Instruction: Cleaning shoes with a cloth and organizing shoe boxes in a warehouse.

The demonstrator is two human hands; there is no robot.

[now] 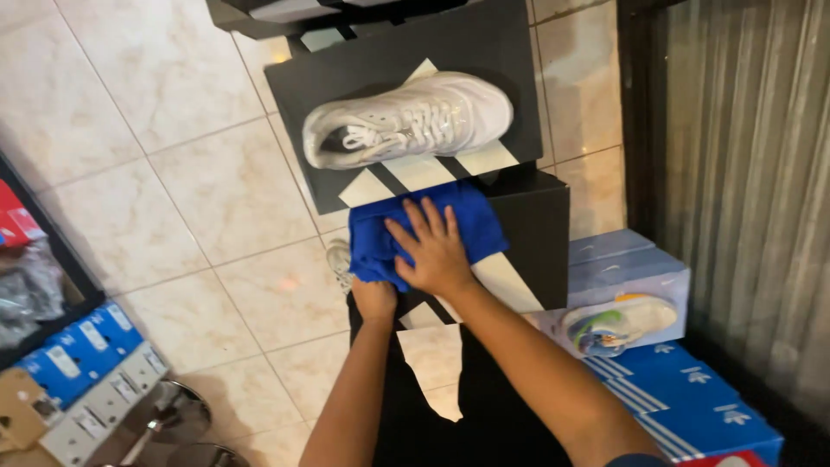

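My right hand [435, 249] lies flat, fingers spread, on a blue cloth [467, 218] spread over a black shoe box [538, 227]. My left hand [373, 300] grips the cloth's lower left edge, its fingers mostly hidden under the fabric. Just beyond, a white sneaker [406, 119] lies on its side on a black box lid with white stripes [389, 65].
Blue shoe boxes [683, 402] are stacked at the right, with a white and multicoloured sneaker [618, 323] on a pale blue box [627, 268]. More blue and white boxes [86, 372] sit at the lower left. Tiled floor [156, 173] lies left; a curtain [752, 173] hangs right.
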